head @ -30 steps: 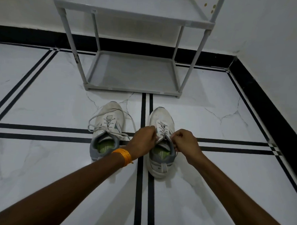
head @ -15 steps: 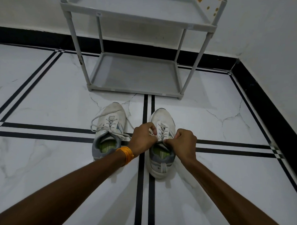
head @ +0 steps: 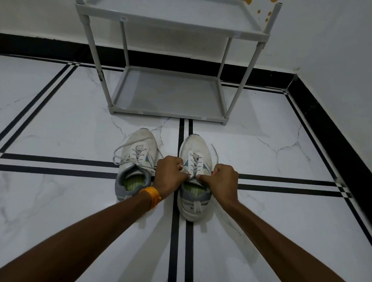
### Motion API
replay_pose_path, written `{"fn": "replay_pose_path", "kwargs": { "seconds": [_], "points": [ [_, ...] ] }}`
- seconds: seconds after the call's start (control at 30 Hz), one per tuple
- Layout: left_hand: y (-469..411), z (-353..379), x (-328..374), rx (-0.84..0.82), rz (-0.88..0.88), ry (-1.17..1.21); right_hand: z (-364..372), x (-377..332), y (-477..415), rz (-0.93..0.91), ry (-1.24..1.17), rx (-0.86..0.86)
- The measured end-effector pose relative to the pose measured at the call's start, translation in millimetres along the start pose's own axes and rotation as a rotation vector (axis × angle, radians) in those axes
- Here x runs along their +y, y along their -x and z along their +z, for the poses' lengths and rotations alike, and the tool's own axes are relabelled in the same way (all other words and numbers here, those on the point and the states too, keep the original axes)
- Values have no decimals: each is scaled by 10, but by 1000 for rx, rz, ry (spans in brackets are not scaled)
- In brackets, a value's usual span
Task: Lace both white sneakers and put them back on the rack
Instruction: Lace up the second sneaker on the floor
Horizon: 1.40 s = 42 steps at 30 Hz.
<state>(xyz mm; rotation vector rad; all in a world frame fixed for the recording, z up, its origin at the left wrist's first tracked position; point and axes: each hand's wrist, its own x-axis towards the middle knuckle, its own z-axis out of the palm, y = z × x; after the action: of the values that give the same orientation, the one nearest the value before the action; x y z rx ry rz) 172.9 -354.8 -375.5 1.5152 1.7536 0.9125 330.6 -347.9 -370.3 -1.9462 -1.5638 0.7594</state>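
Two white sneakers stand side by side on the floor, toes toward the rack. The right sneaker [head: 195,149] sits between my hands. My left hand [head: 170,174] and my right hand [head: 222,179] are both closed on its white laces [head: 193,162] just above the tongue opening. One lace end trails out past the shoe's right side. The left sneaker [head: 139,144] is untouched, with loose lace loops spilling to its left. The grey two-shelf rack [head: 167,113] stands just beyond the shoes, both shelves bare.
White marble floor with black inlay lines [head: 52,163] runs under the shoes. A black skirting [head: 338,147] and white wall close off the right side and the back. Orange spots mark the wall above the rack's top right corner.
My hands drew closer together over the right sneaker's tongue, pulling its laces. The view shifted slightly, so the rack sits lower and more to the right.
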Motion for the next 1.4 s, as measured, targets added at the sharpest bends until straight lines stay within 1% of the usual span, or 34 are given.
{"fn": "replay_pose_path", "kwargs": {
  "seconds": [0.17, 0.3, 0.37, 0.43, 0.5, 0.57, 0.63, 0.67, 0.7, 0.73, 0.77, 0.83, 0.87, 0.9, 0.97, 1.0, 1.03, 1.07, 1.1, 1.13, 1.17, 1.2, 1.27, 1.3, 1.4],
  "points": [
    [2, -41, -61, 43, -16, -17, 36, -60, 28, -32, 33, -2],
    [-6, -125, -51, 76, 1, -50, 7, -161, -8, -97, 150, -19],
    [-12, -245, 0, 99, 41, -90, -86, -275, -37, -128, 216, -65],
    [-31, -389, 90, 59, 90, -188, -253, -407, -109, -156, 246, -154],
    [-46, -539, 245, -12, 146, -261, -448, -564, -187, -167, 169, -249],
    [-82, -681, 456, -27, 209, -266, -628, -748, -254, -181, 90, -292],
    [-129, -802, 661, -58, 294, -187, -760, -958, -288, -218, -15, -318],
    [-155, -837, 741, -106, 351, -147, -799, -1047, -310, -241, -77, -331],
    [-173, -858, 817, -157, 428, -143, -829, -1131, -330, -265, -141, -338],
    [-190, -854, 860, -205, 526, -190, -842, -1199, -348, -290, -190, -334],
    [-209, -833, 886, -244, 638, -284, -846, -1257, -362, -316, -211, -325],
    [-250, -770, 903, -280, 845, -548, -833, -1354, -373, -382, -172, -308],
    [-280, -748, 913, -262, 915, -685, -836, -1405, -364, -415, -144, -312],
    [-330, -743, 916, -233, 939, -792, -848, -1442, -366, -439, -124, -316],
    [-441, -791, 935, -170, 835, -910, -895, -1499, -382, -457, -165, -300],
    [-491, -824, 950, -156, 743, -899, -917, -1500, -407, -441, -205, -264],
    [-530, -859, 978, -168, 633, -811, -935, -1475, -441, -418, -242, -222],
    [-562, -884, 1005, -209, 490, -628, -944, -1428, -466, -395, -233, -172],
    [-565, -901, 1047, -265, 331, -371, -951, -1382, -467, -403, -152, -112],
    [-565, -908, 1084, -300, 176, -112, -941, -1332, -448, -437, -13, -72],
    [-555, -912, 1115, -321, 54, 70, -912, -1280, -411, -484, 102, -84],
    [-539, -909, 1128, -333, -20, 164, -881, -1247, -350, -500, 150, -155],
    [-518, -902, 1110, -367, -78, 252, -798, -1231, -221, -450, 86, -335],
    [-518, -902, 1097, -380, -81, 276, -750, -1217, -205, -427, 26, -353],
    [-515, -916, 1077, -430, -58, 319, -764, -1183, -261, -391, -99, -241]
  ]
}}
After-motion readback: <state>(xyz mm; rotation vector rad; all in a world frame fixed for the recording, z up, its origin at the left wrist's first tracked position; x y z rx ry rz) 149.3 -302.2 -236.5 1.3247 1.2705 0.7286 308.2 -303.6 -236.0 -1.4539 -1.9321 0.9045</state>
